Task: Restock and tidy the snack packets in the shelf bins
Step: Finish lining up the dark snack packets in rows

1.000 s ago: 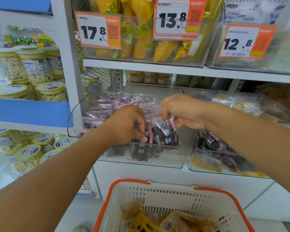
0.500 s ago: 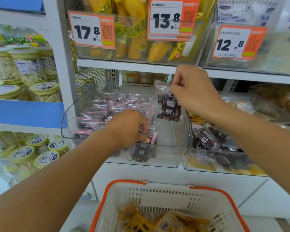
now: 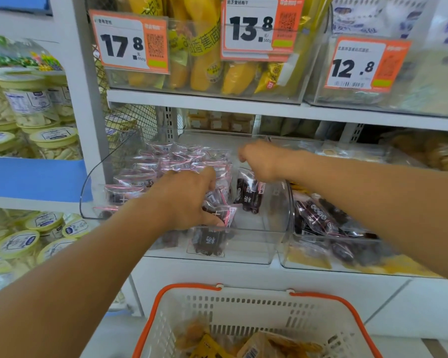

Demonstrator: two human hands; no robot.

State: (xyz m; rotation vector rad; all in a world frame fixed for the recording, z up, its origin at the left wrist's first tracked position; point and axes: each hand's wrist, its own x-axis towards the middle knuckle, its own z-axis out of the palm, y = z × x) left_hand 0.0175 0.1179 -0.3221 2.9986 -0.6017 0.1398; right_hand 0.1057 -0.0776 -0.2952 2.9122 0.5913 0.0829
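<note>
Both hands are reaching into the clear bin (image 3: 277, 244) on the middle shelf. Left hand (image 3: 189, 200) is lying on the pink-edged packets (image 3: 171, 164), fingers curled round one at the front. Right hand (image 3: 259, 161), blurred, is pinching a dark packet (image 3: 248, 193) upright in the bin's right part. Orange-rimmed basket (image 3: 334, 301) is sitting below.

White shelf (image 3: 207, 273) — two clear bins (image 3: 243, 250) side by side.
</note>
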